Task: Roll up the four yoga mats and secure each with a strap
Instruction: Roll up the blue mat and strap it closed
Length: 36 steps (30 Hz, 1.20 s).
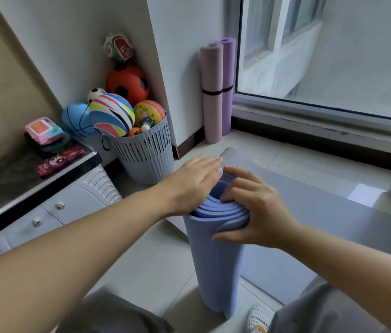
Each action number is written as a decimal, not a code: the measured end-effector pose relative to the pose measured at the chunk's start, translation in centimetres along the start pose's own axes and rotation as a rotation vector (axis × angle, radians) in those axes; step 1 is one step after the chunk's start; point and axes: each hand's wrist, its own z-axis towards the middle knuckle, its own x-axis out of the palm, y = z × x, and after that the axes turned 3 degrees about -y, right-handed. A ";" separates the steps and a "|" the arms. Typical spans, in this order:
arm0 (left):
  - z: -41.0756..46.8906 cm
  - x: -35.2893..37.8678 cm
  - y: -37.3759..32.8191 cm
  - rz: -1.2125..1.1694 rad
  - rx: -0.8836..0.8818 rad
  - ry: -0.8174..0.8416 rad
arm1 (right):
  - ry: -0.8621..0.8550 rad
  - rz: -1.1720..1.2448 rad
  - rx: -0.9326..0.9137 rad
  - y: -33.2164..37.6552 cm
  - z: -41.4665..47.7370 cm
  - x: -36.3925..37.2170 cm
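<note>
A blue yoga mat [218, 272] stands on end on the tiled floor [146, 260] before me, partly rolled, its loose part spreading away to my right. My left hand [199, 181] lies flat on the roll's top, fingers [210, 164] straight, while my right hand [257, 210] grips the rim, fingers curled into the layers and thumb on the outer wrap. Against the wall [185, 68] by the window [333, 56], a pink mat [211, 68] and a purple mat [228, 63] stand rolled, each banded by what looks like a black strap [212, 92].
</note>
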 end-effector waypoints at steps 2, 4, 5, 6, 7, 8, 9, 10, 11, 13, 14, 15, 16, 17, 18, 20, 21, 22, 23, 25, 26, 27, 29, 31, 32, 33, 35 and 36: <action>-0.5 -0.3 -0.6 -0.059 0.030 -0.004 | -0.018 -0.002 0.006 0.2 -0.4 -0.4; -1.3 0.1 -1.0 -0.004 0.097 -0.020 | -0.026 -0.017 0.000 0.1 -0.6 -0.8; -1.5 0.4 -1.0 0.058 0.123 -0.019 | -0.022 -0.025 -0.015 0.1 -0.7 -0.9; -1.7 0.7 -0.9 0.107 0.132 -0.027 | -0.019 -0.033 -0.032 0.1 -0.8 -0.9; -1.6 0.7 -0.7 0.133 0.123 -0.046 | -0.028 -0.040 -0.047 0.1 -0.8 -0.8; -1.5 0.8 -0.6 0.145 0.108 -0.063 | -0.046 -0.038 -0.050 0.1 -0.9 -0.7; -1.4 0.8 -0.6 0.153 0.087 -0.065 | -0.067 -0.025 -0.044 0.3 -1.2 -0.5; -1.3 0.8 -0.6 0.160 0.074 -0.059 | -0.095 -0.013 -0.045 0.5 -1.6 -0.2; -1.2 0.8 -0.6 0.164 0.069 -0.052 | -0.120 -0.004 -0.058 0.7 -2.0 0.1; -0.8 0.8 -0.6 0.159 0.076 -0.042 | -0.139 -0.007 -0.094 0.7 -2.7 0.4; -0.7 0.9 -0.5 0.144 0.081 -0.043 | -0.134 -0.014 -0.110 0.7 -3.0 0.5; -0.7 1.1 -0.4 0.108 0.092 -0.054 | -0.130 -0.021 -0.126 0.6 -3.0 0.4; -0.7 1.3 -0.4 0.042 0.114 -0.086 | -0.126 -0.023 -0.135 0.6 -3.1 0.2; -0.7 1.6 -0.4 -0.040 0.144 -0.144 | -0.121 -0.020 -0.140 0.5 -3.1 0.0; -0.8 2.0 -0.5 -0.108 0.185 -0.222 | -0.111 -0.018 -0.144 0.4 -3.1 -0.4; -0.9 2.9 -0.3 -0.166 0.251 -0.373 | -0.070 -0.026 -0.174 0.1 -3.0 -1.1; -0.9 3.4 -0.1 -0.165 0.275 -0.423 | -0.033 -0.045 -0.200 -0.1 -3.0 -1.6; -0.8 3.7 0.2 -0.159 0.284 -0.443 | 0.013 -0.075 -0.235 -0.3 -2.9 -2.2; -0.8 3.7 0.2 -0.158 0.281 -0.435 | 0.071 -0.115 -0.270 -0.5 -2.8 -2.8; -0.9 3.6 0.1 -0.186 0.251 -0.376 | 0.200 -0.208 -0.325 -0.7 -2.7 -3.9; -1.1 3.5 0.0 -0.210 0.228 -0.339 | 0.257 -0.244 -0.338 -0.8 -2.6 -4.4; -1.2 3.3 0.0 -0.227 0.207 -0.306 | 0.305 -0.267 -0.346 -0.8 -2.5 -4.8; -1.3 2.9 0.1 -0.185 0.207 -0.244 | 0.370 -0.279 -0.352 -0.7 -2.2 -5.4; -1.1 2.5 0.2 -0.061 0.231 -0.176 | 0.375 -0.263 -0.342 -0.4 -1.9 -5.8; -1.1 2.2 0.2 -0.007 0.229 -0.151 | 0.362 -0.252 -0.325 -0.3 -1.7 -6.0; -1.1 1.9 0.2 0.030 0.221 -0.130 | 0.350 -0.244 -0.301 -0.2 -1.5 -6.4; -1.3 1.3 0.1 0.084 0.203 -0.092 | 0.349 -0.247 -0.285 -0.2 -1.3 -7.3; -1.4 0.9 0.2 0.109 0.189 -0.075 | 0.365 -0.247 -0.295 -0.3 -1.2 -7.8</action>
